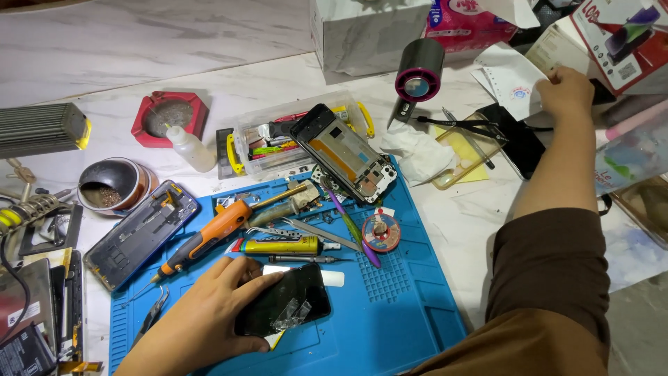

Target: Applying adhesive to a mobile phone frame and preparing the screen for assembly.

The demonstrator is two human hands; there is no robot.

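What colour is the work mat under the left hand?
Blue silicone work mat, clearest in the head view.

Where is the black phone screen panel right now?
In the head view, the black phone screen panel lies low on the blue work mat, left of centre, under the left hand, just below the yellow glue tube.

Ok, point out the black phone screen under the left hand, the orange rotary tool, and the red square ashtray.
Black phone screen (289, 303), head view, glass middle.
Orange rotary tool (209, 237), head view, orange body.
Red square ashtray (141, 124), head view, left rim.
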